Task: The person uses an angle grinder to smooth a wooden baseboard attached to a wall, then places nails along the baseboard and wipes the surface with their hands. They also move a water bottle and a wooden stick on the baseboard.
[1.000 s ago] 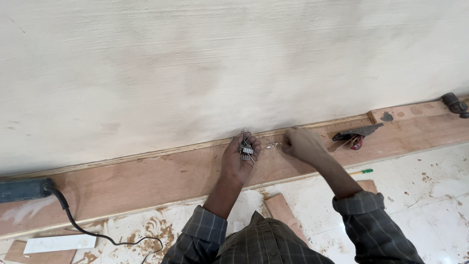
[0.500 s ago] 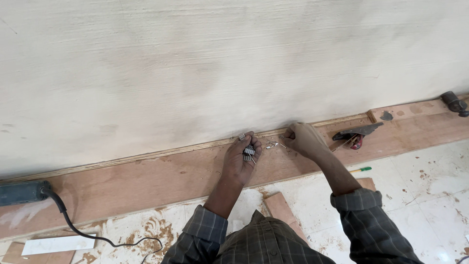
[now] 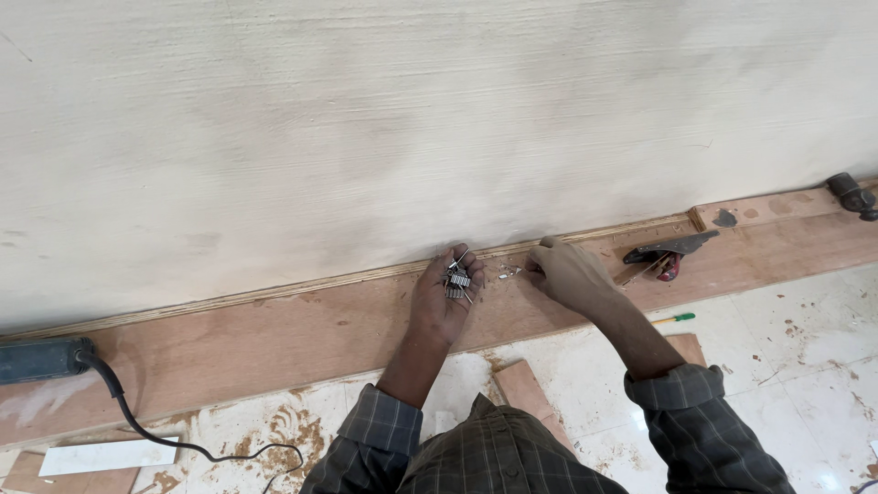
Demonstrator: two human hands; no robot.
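My left hand (image 3: 443, 295) lies palm up on a long brown plywood strip (image 3: 274, 334), cupping a bunch of small metal nails (image 3: 457, 279). My right hand (image 3: 567, 273) rests just to the right, fingers pinched together over a few loose nails (image 3: 508, 271) lying on the strip. Whether a nail sits between those fingertips I cannot tell. Above both hands rises a large pale board (image 3: 412, 119) whose lower edge meets the strip.
A hammer-like tool with a red grip (image 3: 663, 254) lies right of my right hand. A green-handled screwdriver (image 3: 675, 319) sits on the white floor. A dark power tool (image 3: 37, 359) with a black cord (image 3: 165, 439) is at left. Wood offcuts (image 3: 523, 388) lie near me.
My right hand has shifted slightly along the strip near the loose nails. The left hand stays in place with the nails.
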